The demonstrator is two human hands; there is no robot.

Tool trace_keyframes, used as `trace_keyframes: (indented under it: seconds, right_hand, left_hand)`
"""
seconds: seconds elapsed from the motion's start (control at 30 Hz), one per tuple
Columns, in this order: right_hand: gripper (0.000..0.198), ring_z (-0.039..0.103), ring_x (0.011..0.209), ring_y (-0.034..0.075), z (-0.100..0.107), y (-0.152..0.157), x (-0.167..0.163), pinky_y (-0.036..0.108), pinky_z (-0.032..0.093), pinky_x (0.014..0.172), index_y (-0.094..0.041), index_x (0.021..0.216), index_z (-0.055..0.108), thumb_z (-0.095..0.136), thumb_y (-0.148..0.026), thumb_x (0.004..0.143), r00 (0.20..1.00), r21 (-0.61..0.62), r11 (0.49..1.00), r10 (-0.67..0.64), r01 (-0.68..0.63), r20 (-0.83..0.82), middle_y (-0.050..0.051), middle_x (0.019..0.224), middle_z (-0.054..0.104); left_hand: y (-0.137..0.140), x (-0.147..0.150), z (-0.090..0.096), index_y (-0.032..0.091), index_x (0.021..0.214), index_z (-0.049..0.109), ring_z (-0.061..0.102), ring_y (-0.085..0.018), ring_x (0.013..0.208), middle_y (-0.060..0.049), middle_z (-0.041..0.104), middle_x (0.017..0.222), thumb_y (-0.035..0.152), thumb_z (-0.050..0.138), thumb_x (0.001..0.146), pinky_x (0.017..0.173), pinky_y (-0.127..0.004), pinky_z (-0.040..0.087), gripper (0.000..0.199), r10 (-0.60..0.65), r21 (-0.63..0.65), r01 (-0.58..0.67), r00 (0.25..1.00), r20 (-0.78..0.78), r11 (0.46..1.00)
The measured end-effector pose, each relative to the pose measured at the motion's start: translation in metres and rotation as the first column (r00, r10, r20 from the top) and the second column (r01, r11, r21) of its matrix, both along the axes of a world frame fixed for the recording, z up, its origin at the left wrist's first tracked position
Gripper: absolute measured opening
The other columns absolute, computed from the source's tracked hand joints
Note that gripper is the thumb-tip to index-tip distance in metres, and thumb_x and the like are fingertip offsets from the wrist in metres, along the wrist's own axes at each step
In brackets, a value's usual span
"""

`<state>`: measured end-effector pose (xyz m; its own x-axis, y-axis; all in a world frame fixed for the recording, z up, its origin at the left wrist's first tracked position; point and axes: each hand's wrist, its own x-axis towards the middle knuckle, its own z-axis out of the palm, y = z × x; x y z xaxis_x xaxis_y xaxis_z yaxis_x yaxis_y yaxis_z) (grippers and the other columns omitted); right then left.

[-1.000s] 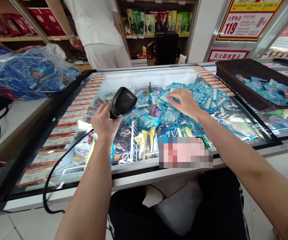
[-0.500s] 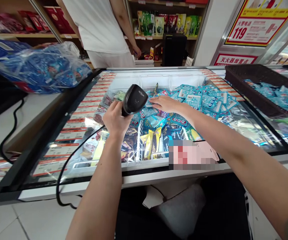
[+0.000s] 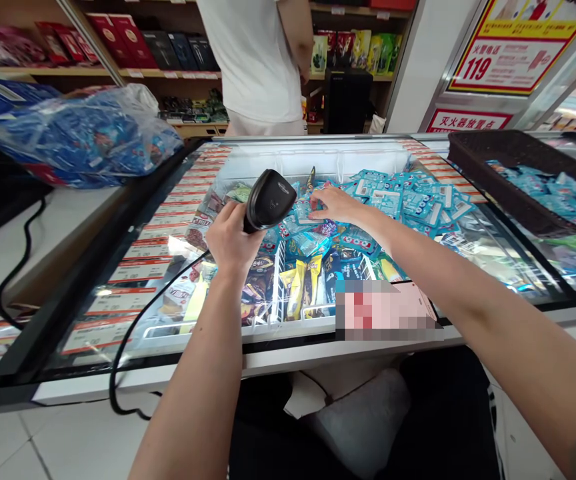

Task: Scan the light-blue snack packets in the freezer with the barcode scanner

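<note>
The freezer [image 3: 298, 361] stretches beneath both your arms. Well to the right of your right hand [image 3: 332, 204] sits the brown basket [image 3: 475, 190]. Your left hand [image 3: 232, 237] is clamped on the scanner [image 3: 271, 200], its head just above your fist. Blue packets [image 3: 415, 203] lie under and right of your right hand; whether it pinches one, I cannot tell.

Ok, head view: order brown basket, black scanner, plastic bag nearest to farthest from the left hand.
1. Black scanner: held in the left hand.
2. Plastic bag: off to the left.
3. Brown basket: at far right.
</note>
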<state>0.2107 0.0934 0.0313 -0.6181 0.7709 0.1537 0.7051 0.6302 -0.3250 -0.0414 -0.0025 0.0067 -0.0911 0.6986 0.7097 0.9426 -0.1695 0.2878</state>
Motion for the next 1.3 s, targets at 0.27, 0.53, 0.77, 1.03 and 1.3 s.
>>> trace_keyframes:
  seconds: [0.27, 0.53, 0.77, 1.03, 1.3]
  right_hand:
    - [0.08, 0.049, 0.135, 0.036, 0.01, 0.008, -0.001, 0.043, 0.043, 0.107, -0.013, 0.14, 0.055, 0.085, -0.046, 0.074, 0.987, -0.148, 0.98, -0.118, 0.133, 0.106, 0.02, 0.144, 0.051]
    - [0.035, 0.064, 0.085, 0.024, 0.008, 0.009, 0.02, 0.035, 0.048, 0.079, -0.018, 0.085, 0.068, 0.082, -0.048, 0.072, 0.934, -0.047, 0.954, -0.3, 0.296, -0.196, 0.005, 0.089, 0.07]
    - [0.025, 0.057, 0.057, 0.017, 0.013, -0.012, 0.071, 0.032, 0.046, 0.061, -0.022, 0.071, 0.056, 0.07, -0.041, 0.08, 0.798, -0.155, 0.921, -0.388, 0.358, -0.461, -0.002, 0.058, 0.057]
    - [0.034, 0.055, 0.049, 0.018, -0.002, -0.034, 0.107, 0.032, 0.043, 0.05, -0.025, 0.077, 0.051, 0.069, -0.054, 0.082, 0.646, -0.198, 0.909, -0.402, 0.367, -0.649, -0.005, 0.055, 0.049]
    - [0.041, 0.052, 0.045, 0.016, -0.014, -0.039, 0.108, 0.031, 0.039, 0.046, -0.026, 0.078, 0.05, 0.072, -0.06, 0.08, 0.606, -0.191, 0.939, -0.332, 0.286, -0.722, -0.004, 0.059, 0.053]
  left_hand:
    - [0.002, -0.001, -0.001, 0.024, 0.089, 0.066, 0.064, -0.022, 0.083, -0.004, 0.065, 0.085, 0.041, 0.068, 0.078, 0.063, -0.029, 0.036, 0.021, 0.003, 0.037, -0.002, 0.999, -0.04, 0.999]
    - [0.0, 0.002, 0.0, 0.023, 0.092, 0.067, 0.064, -0.021, 0.084, -0.004, 0.065, 0.087, 0.039, 0.068, 0.079, 0.065, -0.029, 0.037, 0.021, -0.028, -0.001, 0.028, 0.998, -0.047, 1.0]
    - [0.001, 0.004, -0.002, 0.023, 0.092, 0.068, 0.065, -0.022, 0.085, -0.005, 0.067, 0.088, 0.04, 0.064, 0.083, 0.065, -0.03, 0.038, 0.02, -0.088, -0.012, 0.087, 0.988, -0.125, 0.996]
    - [-0.002, 0.012, -0.003, 0.024, 0.1, 0.07, 0.066, -0.02, 0.085, -0.004, 0.071, 0.095, 0.036, 0.063, 0.083, 0.063, -0.028, 0.037, 0.023, -0.197, -0.049, 0.191, 0.952, -0.234, 0.98]
    - [-0.003, 0.028, -0.001, 0.023, 0.104, 0.071, 0.067, -0.018, 0.083, -0.003, 0.073, 0.092, 0.025, 0.058, 0.083, 0.062, -0.027, 0.038, 0.025, -0.265, -0.034, 0.271, 0.896, -0.356, 0.962]
